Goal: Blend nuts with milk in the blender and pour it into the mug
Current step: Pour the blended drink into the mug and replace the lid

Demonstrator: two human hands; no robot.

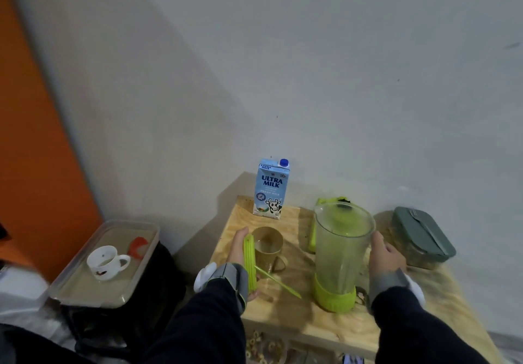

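The clear blender jar (341,250) with a lime-green base stands on the wooden table (285,307); I cannot tell what is inside it. My right hand (386,256) grips the jar's right side, where the handle is hidden. My left hand (237,250) holds the ribbed green lid (249,264) on edge, just left of the amber see-through mug (267,246). A thin green stick (278,280) slants from the lid toward the jar. The blue milk carton (271,189) stands capped at the table's back, against the wall.
A box with a grey-green lid (423,235) sits right of the jar. Another green part (312,235) stands behind the jar. Left of the table, a plastic tray (85,287) on a black bag carries a white cup (106,261) and a red piece (137,246).
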